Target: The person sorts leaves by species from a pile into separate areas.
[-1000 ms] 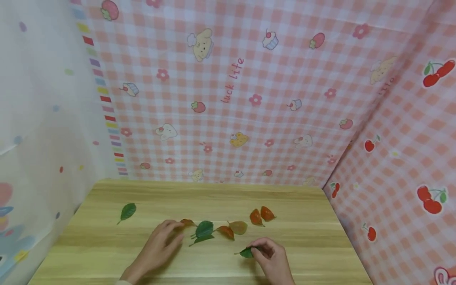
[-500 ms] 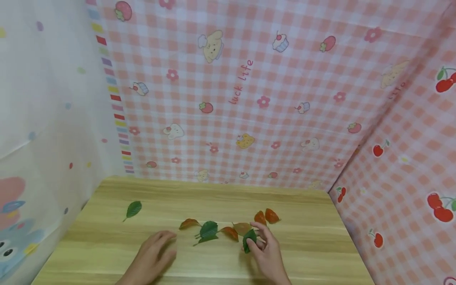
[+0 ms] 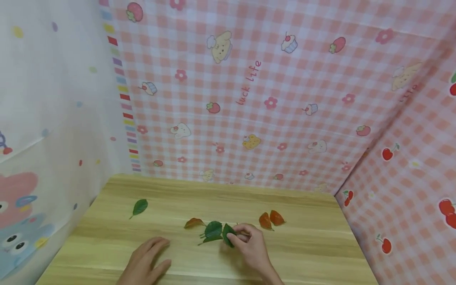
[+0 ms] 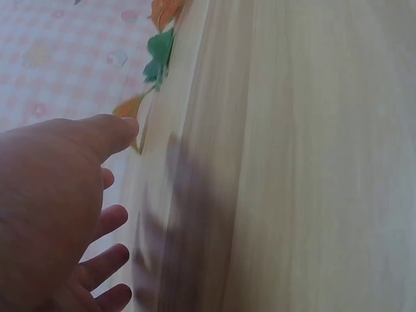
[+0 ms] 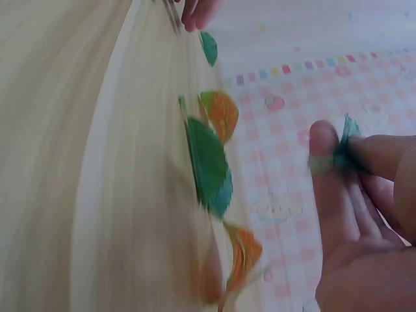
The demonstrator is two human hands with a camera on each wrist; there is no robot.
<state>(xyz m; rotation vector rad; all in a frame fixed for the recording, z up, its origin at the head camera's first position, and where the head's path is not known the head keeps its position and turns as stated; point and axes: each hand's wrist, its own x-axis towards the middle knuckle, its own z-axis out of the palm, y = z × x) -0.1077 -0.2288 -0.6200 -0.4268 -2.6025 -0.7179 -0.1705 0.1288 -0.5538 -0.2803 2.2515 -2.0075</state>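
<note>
Between thumb and fingers, my right hand (image 3: 251, 247) pinches a green leaf (image 3: 228, 236), held over the table beside two overlapping green leaves (image 3: 213, 229). An orange-brown leaf (image 3: 194, 223) adjoins that pair on the left. On the pair's other side, the right wrist view shows an orange leaf (image 5: 242, 253), mostly covered by my right hand in the head view. My left hand (image 3: 146, 261) holds nothing; its fingers are spread and relaxed, low over the near left of the table. In the left wrist view, its thumb overlaps the orange-brown leaf (image 4: 128, 109).
One green leaf (image 3: 140, 207) lies alone at the back left of the wooden table (image 3: 303, 253). Two orange-red leaves (image 3: 265, 220) lie side by side at the right. Pink checked cloth (image 3: 235, 122) hangs behind the table, with patterned cloth at both sides.
My right hand has lifted the green leaf, turned it upright and carried it left towards the green pair. My left hand has drawn back from the orange-brown leaf. The head view has shifted slightly.
</note>
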